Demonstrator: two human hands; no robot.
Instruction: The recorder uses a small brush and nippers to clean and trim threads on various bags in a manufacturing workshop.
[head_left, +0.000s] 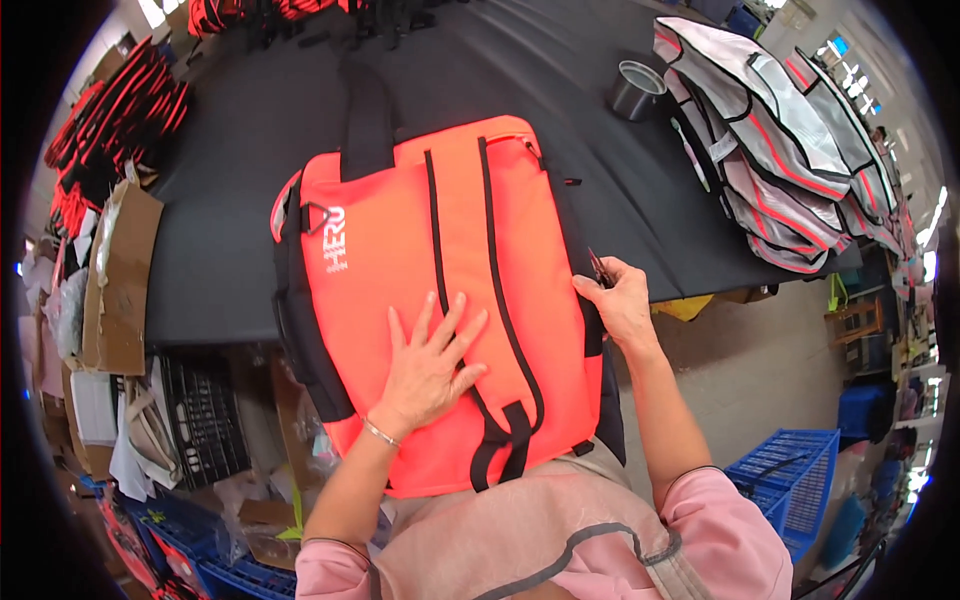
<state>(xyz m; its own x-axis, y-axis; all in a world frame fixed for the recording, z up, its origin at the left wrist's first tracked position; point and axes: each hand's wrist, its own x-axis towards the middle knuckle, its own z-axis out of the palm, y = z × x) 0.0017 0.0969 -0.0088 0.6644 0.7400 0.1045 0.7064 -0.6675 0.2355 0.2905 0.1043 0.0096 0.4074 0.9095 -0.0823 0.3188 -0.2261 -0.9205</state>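
A bright orange-red bag (pixel 380 225) with black side panels lies across the table's near edge, its lower end against my apron. Two black-edged lines frame a wide strap (pixel 470 220) down its middle, ending in black webbing near me. White print and a triangular ring sit at its upper left. My left hand (pixel 425 370) rests flat on the front, fingers spread and holding nothing. At the bag's right edge, my right hand (pixel 620 300) is closed around small thread snips (pixel 600 269), their blades pointing up and away; the fingers hide most of the handle.
A dark cloth covers the table (pixel 230 220). A metal cup (pixel 638 92) stands at the back right, beside stacked grey-white pieces with red and black trim (pixel 775 140). Red and black pieces (pixel 110 120) are piled left, near a cardboard box (pixel 120 280). A blue crate (pixel 785 480) sits low right.
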